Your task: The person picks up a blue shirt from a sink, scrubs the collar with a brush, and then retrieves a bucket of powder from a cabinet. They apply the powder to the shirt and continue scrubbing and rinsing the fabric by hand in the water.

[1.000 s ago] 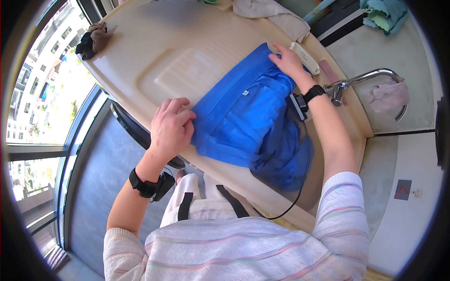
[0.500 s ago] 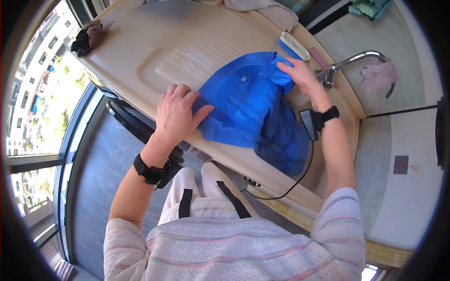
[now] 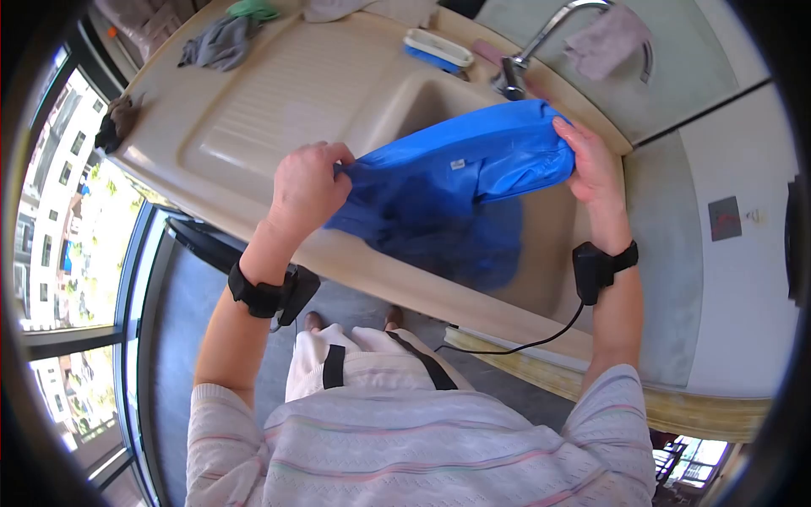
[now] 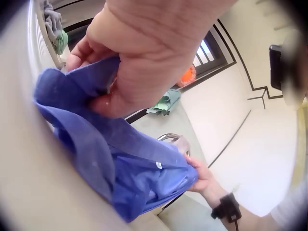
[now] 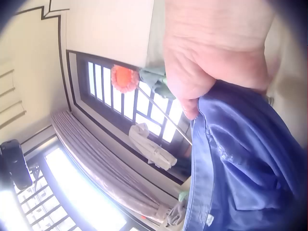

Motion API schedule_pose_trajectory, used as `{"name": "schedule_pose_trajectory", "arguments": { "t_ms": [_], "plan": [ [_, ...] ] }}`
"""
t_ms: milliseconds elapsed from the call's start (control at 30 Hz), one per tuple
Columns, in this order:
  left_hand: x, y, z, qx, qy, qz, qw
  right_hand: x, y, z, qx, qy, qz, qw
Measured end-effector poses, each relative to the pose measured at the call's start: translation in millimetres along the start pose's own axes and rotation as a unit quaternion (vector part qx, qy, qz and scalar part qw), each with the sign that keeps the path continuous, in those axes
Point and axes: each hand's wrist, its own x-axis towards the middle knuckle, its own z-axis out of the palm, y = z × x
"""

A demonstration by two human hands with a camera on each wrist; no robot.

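A wet-looking blue garment [image 3: 507, 148] with a wide band-like edge and a small white label stretches between my two hands above the sink basin. Its lower part hangs dark and bunched in the basin. My left hand [image 3: 308, 190] pinches one end of the band; in the left wrist view the cloth [image 4: 139, 178] passes between that hand's thumb and fingers. At the other end my right hand [image 3: 591, 165] grips the band, thumb on the near face. The right wrist view shows the folded fabric [image 5: 255, 149] spreading out from below that hand [image 5: 216, 53].
The beige sink [image 3: 557, 279] has a ribbed washboard [image 3: 270, 110] at left. A white-and-blue scrub brush [image 3: 438, 49] lies behind the basin, near the tap [image 3: 511, 80]. A pinkish cloth [image 3: 608, 42] hangs there. Grey [image 3: 215, 44] and dark [image 3: 118, 122] cloths lie at the far edge.
The blue garment has been drawn from the washboard side toward the basin, and its band lifted and pulled taut. My left hand now grips its edge; my right hand has moved outward.
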Motion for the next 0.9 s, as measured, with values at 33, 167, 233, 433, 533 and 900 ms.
{"name": "schedule_pose_trajectory", "arguments": {
  "t_ms": [33, 167, 233, 433, 533, 900],
  "plan": [
    [7.0, 14.7, 5.6, 0.001, -0.002, 0.007, 1.000, -9.1, -4.5, -17.6, 0.033, 0.018, -0.013, 0.999],
    [31.2, 71.5, 35.4, -0.372, -0.023, -0.077, 0.925, -35.8, -10.5, -87.5, 0.069, 0.086, -0.051, 0.993],
    [40.8, 93.1, 53.9, -0.571, -0.080, -0.150, 0.803, -40.2, -1.1, -122.1, 0.070, 0.090, -0.072, 0.991],
    [60.7, 148.9, 94.4, -0.583, -0.163, -0.180, 0.775, -45.1, 20.2, -169.8, 0.103, 0.130, -0.074, 0.983],
    [63.1, 150.6, 114.9, -0.349, -0.168, -0.043, 0.921, -37.9, 38.0, -185.5, 0.071, 0.158, -0.079, 0.982],
    [87.9, 160.2, 157.1, -0.728, -0.104, -0.267, 0.623, -52.4, 61.3, -123.8, -0.221, -0.090, 0.052, 0.970]
  ]
}}
